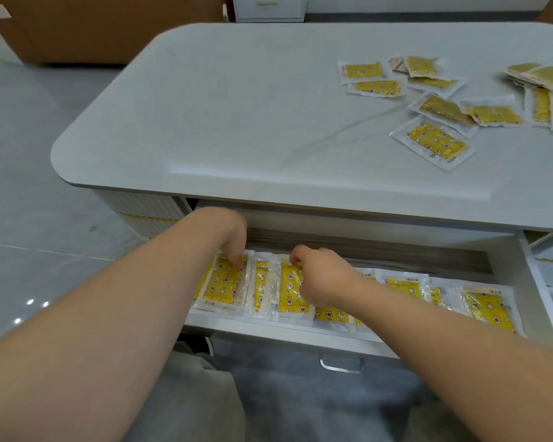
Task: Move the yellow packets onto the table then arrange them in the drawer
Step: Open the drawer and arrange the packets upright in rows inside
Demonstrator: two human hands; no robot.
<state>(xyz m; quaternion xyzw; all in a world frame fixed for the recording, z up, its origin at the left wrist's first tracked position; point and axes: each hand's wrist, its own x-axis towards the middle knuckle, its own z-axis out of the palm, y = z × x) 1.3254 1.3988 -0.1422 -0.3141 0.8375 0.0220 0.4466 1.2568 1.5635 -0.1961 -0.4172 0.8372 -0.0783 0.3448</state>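
Yellow packets (489, 306), star-printed with clear edges, line the drawer (268, 334). The left hand (229, 232) pinches the left-end packet (224, 282); the right hand (323, 279) pinches a neighbouring packet (289, 295).

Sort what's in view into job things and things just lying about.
Job: packets on the table, packets in the drawer, drawer, table, left hand, right hand.
Lying about: white cabinet, brown furniture.

Open drawer (284, 333) sits under the tabletop (237, 122). Inside the drawer lies a row of packets (399, 287); behind and right of it, loose packets (434, 140) on the tabletop.
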